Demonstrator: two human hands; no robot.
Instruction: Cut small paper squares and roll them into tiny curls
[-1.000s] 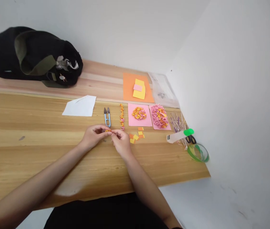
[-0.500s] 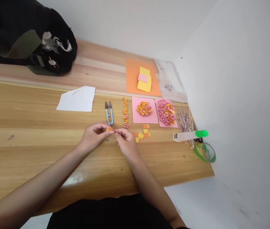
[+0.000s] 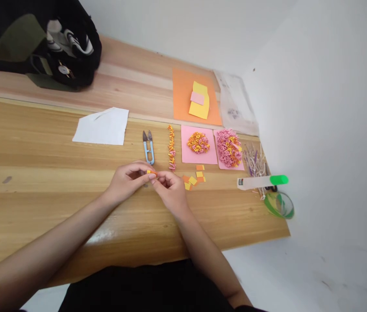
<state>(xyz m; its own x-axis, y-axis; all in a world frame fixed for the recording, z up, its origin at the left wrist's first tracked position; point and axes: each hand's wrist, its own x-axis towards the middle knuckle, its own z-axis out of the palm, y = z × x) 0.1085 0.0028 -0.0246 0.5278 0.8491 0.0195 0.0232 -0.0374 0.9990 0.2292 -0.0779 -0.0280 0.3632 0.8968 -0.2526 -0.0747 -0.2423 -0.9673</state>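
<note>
The single view looks from the wearer's head, forward and steeply down over the wooden table [image 3: 56, 173], at about arm's reach from the hands at centre. Forearms enter from the lower left and lower right; dark clothing [image 3: 131, 286] fills the bottom middle. The wall [image 3: 326, 130] spans the top and right. With one camera, no part is shared between views.

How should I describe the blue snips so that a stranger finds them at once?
On the wooden table, find the white paper and, to its right, the row of orange and pink curls. Between them, beyond the left hand, lie the blue snips: the only blue tool there, with dark pointed blades.
</note>
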